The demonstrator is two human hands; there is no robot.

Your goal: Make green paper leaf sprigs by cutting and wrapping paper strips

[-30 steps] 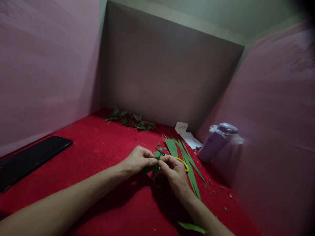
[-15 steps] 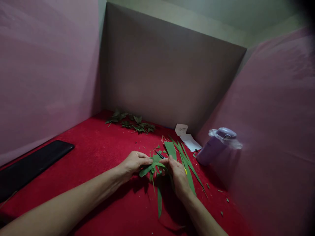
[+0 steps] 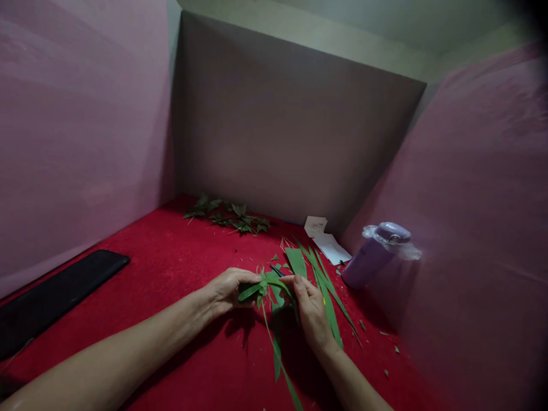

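Note:
My left hand [image 3: 233, 291] pinches a small bundle of folded green leaf strips [image 3: 257, 289], with loose ends sticking out several ways. From that bundle a narrow leaf strip [image 3: 280, 283] arches over to my right hand [image 3: 311, 308], whose thumb and fingers are closed on it. Long thin ends hang below the bundle toward the front. Just beyond my right hand, dark pointed blades [image 3: 277, 270] and a bit of yellow show, perhaps scissors lying on the red cloth; my hand hides the middle. A broad leaf piece [image 3: 296, 261] lies behind them.
Long leaf blades [image 3: 327, 279] lie right of my hands, with scraps around. Leafy sprigs [image 3: 240, 218] lie at the back. White papers [image 3: 331, 248] and a purple bottle [image 3: 372, 257] in plastic wrap stand right. A black phone-like slab [image 3: 64, 297] lies left on the red cloth [image 3: 180, 354].
The bundle has turned in my left hand and shifted slightly left. The strip to my right hand now arches more openly, and a long thin end hangs farther toward the front.

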